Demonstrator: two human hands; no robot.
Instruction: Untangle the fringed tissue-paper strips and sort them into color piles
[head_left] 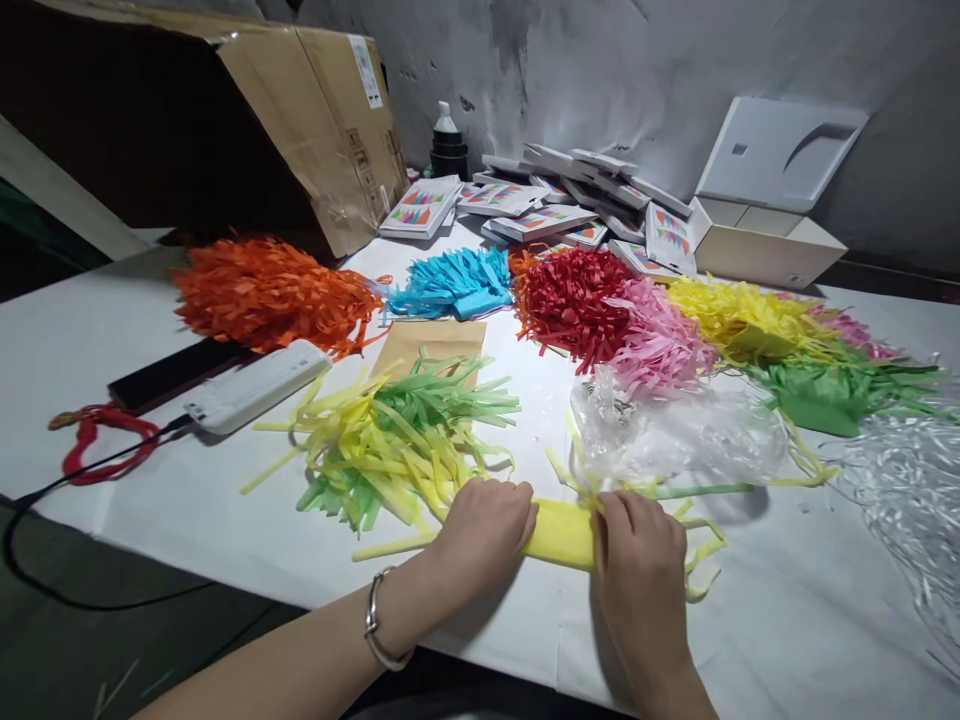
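Observation:
Between my two hands stretches a yellow tissue paper tassel, its flat uncut band lying bare in the middle and its cut strips poking out past both fists. My left hand is closed around the band's left part, with a silver bracelet on the wrist. On the right part, my right hand is closed too, fingers curled over the paper. Just beyond my left hand lies a loose heap of yellow and light green tassels. A crumpled clear plastic bag lies beyond my right hand.
Orange, blue, red, pink and green tassels line the table. A white power bank with a black cable lies left. Behind are a cardboard box, flat packs and an open white box. Silver strands lie right.

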